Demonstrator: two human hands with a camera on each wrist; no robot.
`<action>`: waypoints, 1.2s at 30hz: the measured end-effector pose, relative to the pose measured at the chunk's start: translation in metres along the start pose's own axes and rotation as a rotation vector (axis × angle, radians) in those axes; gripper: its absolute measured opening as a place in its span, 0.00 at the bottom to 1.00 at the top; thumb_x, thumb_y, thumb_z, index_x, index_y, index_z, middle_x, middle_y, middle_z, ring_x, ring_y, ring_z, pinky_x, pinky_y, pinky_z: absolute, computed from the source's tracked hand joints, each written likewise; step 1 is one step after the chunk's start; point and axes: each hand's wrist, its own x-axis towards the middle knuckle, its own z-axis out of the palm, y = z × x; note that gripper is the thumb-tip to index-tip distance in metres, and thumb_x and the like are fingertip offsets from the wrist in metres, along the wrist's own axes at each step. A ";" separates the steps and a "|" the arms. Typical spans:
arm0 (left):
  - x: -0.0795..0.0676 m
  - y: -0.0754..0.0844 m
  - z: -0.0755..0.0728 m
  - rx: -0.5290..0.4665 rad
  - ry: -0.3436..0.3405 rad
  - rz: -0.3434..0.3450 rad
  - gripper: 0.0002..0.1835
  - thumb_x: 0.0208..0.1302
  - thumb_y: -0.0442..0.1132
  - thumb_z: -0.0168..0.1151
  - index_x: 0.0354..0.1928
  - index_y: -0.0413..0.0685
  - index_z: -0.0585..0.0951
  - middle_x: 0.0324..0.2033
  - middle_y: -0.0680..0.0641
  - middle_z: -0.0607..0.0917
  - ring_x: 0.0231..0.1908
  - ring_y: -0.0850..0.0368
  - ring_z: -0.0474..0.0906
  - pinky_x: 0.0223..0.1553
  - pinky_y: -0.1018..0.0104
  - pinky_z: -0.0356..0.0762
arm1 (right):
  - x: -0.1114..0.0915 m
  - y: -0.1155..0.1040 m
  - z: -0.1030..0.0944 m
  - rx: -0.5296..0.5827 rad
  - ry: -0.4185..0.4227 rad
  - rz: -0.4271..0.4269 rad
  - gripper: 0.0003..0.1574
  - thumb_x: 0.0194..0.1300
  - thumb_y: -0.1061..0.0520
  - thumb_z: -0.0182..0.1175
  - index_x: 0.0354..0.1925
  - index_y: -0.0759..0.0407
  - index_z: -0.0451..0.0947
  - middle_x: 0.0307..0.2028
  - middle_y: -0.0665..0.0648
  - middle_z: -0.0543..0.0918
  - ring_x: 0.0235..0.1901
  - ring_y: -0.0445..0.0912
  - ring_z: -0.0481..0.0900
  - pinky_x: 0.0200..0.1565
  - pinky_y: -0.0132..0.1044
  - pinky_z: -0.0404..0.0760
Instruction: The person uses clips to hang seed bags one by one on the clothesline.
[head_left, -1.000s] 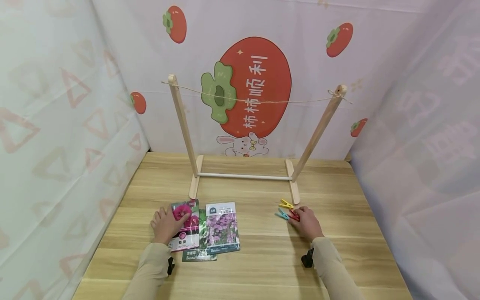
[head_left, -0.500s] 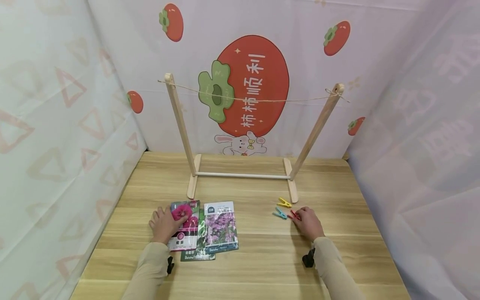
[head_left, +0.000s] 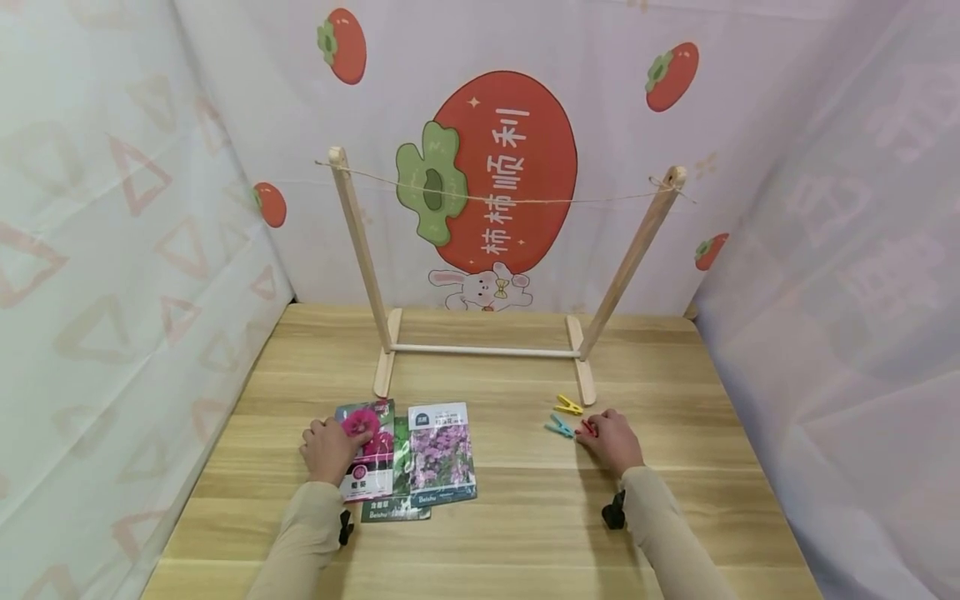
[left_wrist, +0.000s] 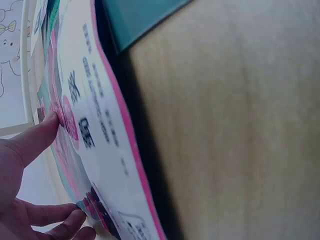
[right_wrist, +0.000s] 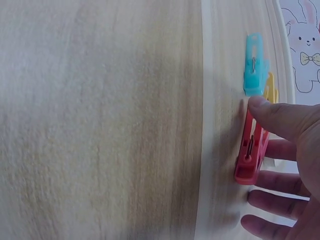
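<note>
My left hand (head_left: 328, 450) grips the left edge of a seed packet (head_left: 371, 467) with pink flowers, thumb across its front and fingers at the edge. In the left wrist view the packet's white lower part (left_wrist: 95, 100) casts a dark shadow on the table. It overlaps a green seed packet (head_left: 397, 510), partly hidden beneath. Beside them lies a seed packet with purple flowers (head_left: 441, 457). My right hand (head_left: 617, 442) pinches a red clothespin (right_wrist: 251, 145) between thumb and fingers. A light blue clothespin (head_left: 559, 426) and a yellow clothespin (head_left: 568, 406) lie just left of it.
Behind stands a wooden frame with a left post (head_left: 360, 250), a right post (head_left: 633, 258) and a white bottom rod (head_left: 486, 351). A thin string (head_left: 525, 201) runs between the post tops. Printed cloth walls (head_left: 615, 150) enclose the wooden table (head_left: 510, 533).
The pink-flower packet has shifted slightly left with my left hand. My right hand has drawn the red clothespin a little away from the blue one. The head view has shifted slightly.
</note>
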 end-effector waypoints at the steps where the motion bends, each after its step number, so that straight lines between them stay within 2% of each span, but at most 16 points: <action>1: 0.000 0.000 0.000 -0.007 -0.002 -0.003 0.39 0.53 0.55 0.72 0.46 0.23 0.72 0.46 0.24 0.72 0.48 0.30 0.68 0.49 0.38 0.68 | 0.000 0.000 0.001 0.004 0.002 0.004 0.27 0.57 0.47 0.71 0.45 0.66 0.83 0.41 0.64 0.79 0.40 0.55 0.75 0.42 0.51 0.78; 10: 0.012 -0.004 0.005 -0.091 -0.002 -0.075 0.42 0.47 0.54 0.77 0.46 0.23 0.68 0.42 0.26 0.71 0.44 0.33 0.65 0.46 0.42 0.68 | 0.003 -0.002 0.003 -0.047 0.009 -0.012 0.24 0.60 0.46 0.68 0.46 0.64 0.83 0.37 0.61 0.78 0.35 0.52 0.74 0.35 0.46 0.75; 14: 0.014 -0.007 0.002 -0.133 -0.002 -0.102 0.39 0.48 0.51 0.76 0.46 0.26 0.66 0.41 0.28 0.71 0.43 0.35 0.66 0.45 0.43 0.68 | 0.002 -0.003 0.003 -0.041 0.015 -0.018 0.23 0.61 0.46 0.67 0.45 0.64 0.84 0.36 0.61 0.78 0.34 0.52 0.74 0.34 0.45 0.74; 17: 0.014 -0.009 0.001 -0.210 -0.011 -0.125 0.36 0.51 0.47 0.75 0.49 0.27 0.67 0.42 0.29 0.73 0.45 0.35 0.67 0.47 0.43 0.67 | 0.001 -0.004 0.002 -0.031 0.022 -0.012 0.22 0.61 0.47 0.66 0.44 0.64 0.84 0.37 0.62 0.78 0.35 0.53 0.74 0.36 0.47 0.75; 22: 0.016 -0.017 0.000 -0.369 -0.043 -0.163 0.33 0.56 0.41 0.71 0.56 0.26 0.69 0.49 0.25 0.76 0.49 0.33 0.72 0.51 0.44 0.71 | 0.000 -0.005 0.000 -0.027 0.025 -0.007 0.23 0.61 0.48 0.67 0.45 0.66 0.83 0.39 0.63 0.79 0.37 0.55 0.75 0.39 0.51 0.77; 25: 0.016 -0.022 -0.001 -0.433 -0.060 -0.175 0.28 0.59 0.38 0.68 0.57 0.27 0.72 0.51 0.26 0.78 0.48 0.35 0.75 0.49 0.47 0.74 | 0.000 -0.006 0.000 -0.032 0.022 -0.007 0.24 0.60 0.47 0.67 0.45 0.66 0.83 0.38 0.63 0.78 0.36 0.54 0.75 0.38 0.50 0.76; 31: 0.016 -0.025 -0.004 -0.623 -0.048 -0.232 0.22 0.65 0.37 0.61 0.56 0.30 0.75 0.49 0.29 0.80 0.45 0.40 0.78 0.43 0.55 0.76 | -0.001 -0.006 0.003 -0.035 0.075 -0.031 0.21 0.59 0.48 0.68 0.42 0.63 0.85 0.33 0.61 0.78 0.31 0.52 0.73 0.33 0.46 0.74; 36: 0.019 -0.024 -0.006 -0.740 -0.063 -0.298 0.22 0.66 0.39 0.60 0.58 0.33 0.75 0.54 0.30 0.78 0.49 0.42 0.78 0.41 0.63 0.76 | 0.000 -0.005 0.005 -0.028 0.115 -0.043 0.18 0.59 0.49 0.68 0.39 0.62 0.86 0.32 0.60 0.78 0.30 0.51 0.73 0.32 0.45 0.73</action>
